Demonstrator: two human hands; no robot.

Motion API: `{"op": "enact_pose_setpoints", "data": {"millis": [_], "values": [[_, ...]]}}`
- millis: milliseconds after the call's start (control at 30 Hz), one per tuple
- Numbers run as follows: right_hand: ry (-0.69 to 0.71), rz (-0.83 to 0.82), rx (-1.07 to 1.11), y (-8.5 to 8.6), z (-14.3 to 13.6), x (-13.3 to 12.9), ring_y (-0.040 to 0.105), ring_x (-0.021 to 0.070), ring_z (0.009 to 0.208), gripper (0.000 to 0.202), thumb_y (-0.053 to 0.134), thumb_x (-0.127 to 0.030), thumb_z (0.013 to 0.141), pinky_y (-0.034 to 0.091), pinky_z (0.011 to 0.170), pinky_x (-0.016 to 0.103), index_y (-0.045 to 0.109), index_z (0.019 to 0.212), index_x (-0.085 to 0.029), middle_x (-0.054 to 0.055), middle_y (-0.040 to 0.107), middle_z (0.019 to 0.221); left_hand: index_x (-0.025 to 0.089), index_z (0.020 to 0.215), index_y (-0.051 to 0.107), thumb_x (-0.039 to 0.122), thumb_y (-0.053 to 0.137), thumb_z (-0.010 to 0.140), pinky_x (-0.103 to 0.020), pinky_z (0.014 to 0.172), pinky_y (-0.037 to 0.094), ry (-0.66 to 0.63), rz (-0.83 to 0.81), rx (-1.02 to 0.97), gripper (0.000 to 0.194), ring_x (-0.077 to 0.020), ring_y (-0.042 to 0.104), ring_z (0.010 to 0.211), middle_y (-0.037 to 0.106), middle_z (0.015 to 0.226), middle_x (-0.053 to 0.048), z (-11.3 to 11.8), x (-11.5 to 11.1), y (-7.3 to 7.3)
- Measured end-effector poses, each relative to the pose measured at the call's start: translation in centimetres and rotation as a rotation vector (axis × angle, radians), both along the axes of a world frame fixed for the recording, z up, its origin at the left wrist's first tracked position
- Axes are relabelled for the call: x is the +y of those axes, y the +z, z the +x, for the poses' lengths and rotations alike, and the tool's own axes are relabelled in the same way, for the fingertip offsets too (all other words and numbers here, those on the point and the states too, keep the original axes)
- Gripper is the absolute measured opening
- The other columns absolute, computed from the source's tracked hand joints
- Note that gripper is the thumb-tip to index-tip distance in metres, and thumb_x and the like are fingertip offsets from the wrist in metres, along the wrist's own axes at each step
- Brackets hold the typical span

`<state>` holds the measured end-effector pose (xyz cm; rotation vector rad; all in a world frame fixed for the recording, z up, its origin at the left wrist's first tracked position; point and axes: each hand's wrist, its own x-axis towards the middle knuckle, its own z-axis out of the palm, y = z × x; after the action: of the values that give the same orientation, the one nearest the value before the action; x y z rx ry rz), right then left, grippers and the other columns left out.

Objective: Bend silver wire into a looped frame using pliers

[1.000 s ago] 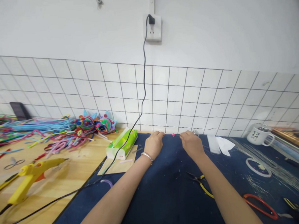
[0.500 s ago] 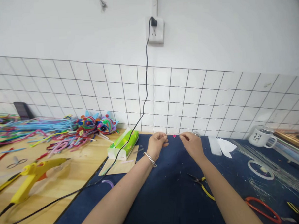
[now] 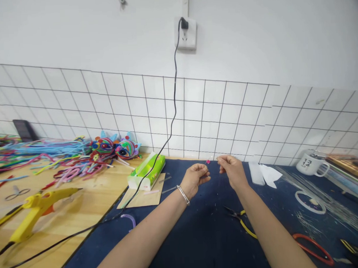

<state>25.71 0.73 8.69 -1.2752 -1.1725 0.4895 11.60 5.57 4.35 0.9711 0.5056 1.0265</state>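
My left hand (image 3: 195, 178), a silver bangle on its wrist, is closed in a pinch over the dark blue mat (image 3: 183, 228). A small pink bead-like piece (image 3: 208, 162) shows just beyond its fingertips, on a faint thin wire or thread that is hard to make out. To the right, my right hand (image 3: 231, 170) also pinches, its fingertips apart from the pink piece. They seem to hold the other end of the thin strand. Below my right hand lie yellow-handled pliers (image 3: 243, 223), partly hidden by my forearm.
On the left are a yellow glue gun (image 3: 37, 211), scissors (image 3: 18, 193), pipe cleaners (image 3: 49, 149) and a tissue pack (image 3: 148, 173). A black cord (image 3: 175, 98) hangs across. Rightward lie white pieces (image 3: 270, 175), a mug (image 3: 312, 163), thin wires (image 3: 333, 206) and a red-handled tool (image 3: 313, 248).
My left hand has moved slightly right and down, the pink piece now close to its fingertips. My right hand has shifted a little right and up. The view has tilted slightly.
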Motion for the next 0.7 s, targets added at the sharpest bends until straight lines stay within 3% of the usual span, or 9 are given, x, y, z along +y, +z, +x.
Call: {"op": "enact_pose_setpoints", "data": {"millis": [167,700], "values": [[0.046,0.004,0.093,-0.1,-0.2,0.0,0.047,0.0086,0.047,0.033,0.058,-0.046,0.068,0.042,0.045,0.021,0.060,0.076,-0.014,-0.001,0.055,0.059,0.012,0.073,0.056,0.021,0.070,0.064,-0.027,0.063,0.053,-0.032,-0.059,-0.035,0.019,-0.0108,0.059,0.063,0.056,0.067,-0.002,0.4,-0.6,-0.1],[0.109,-0.038,0.169,-1.1,-0.9,0.3,0.053,0.0099,0.053,0.034,0.056,-0.047,0.071,0.048,0.053,0.024,0.058,0.080,-0.014,0.001,0.057,0.065,0.013,0.073,0.054,0.025,0.065,0.069,-0.027,0.068,0.053,0.150,0.004,-0.094,0.017,-0.0093,0.056,0.067,0.055,0.068,-0.001,0.4,-0.5,0.3]]}}
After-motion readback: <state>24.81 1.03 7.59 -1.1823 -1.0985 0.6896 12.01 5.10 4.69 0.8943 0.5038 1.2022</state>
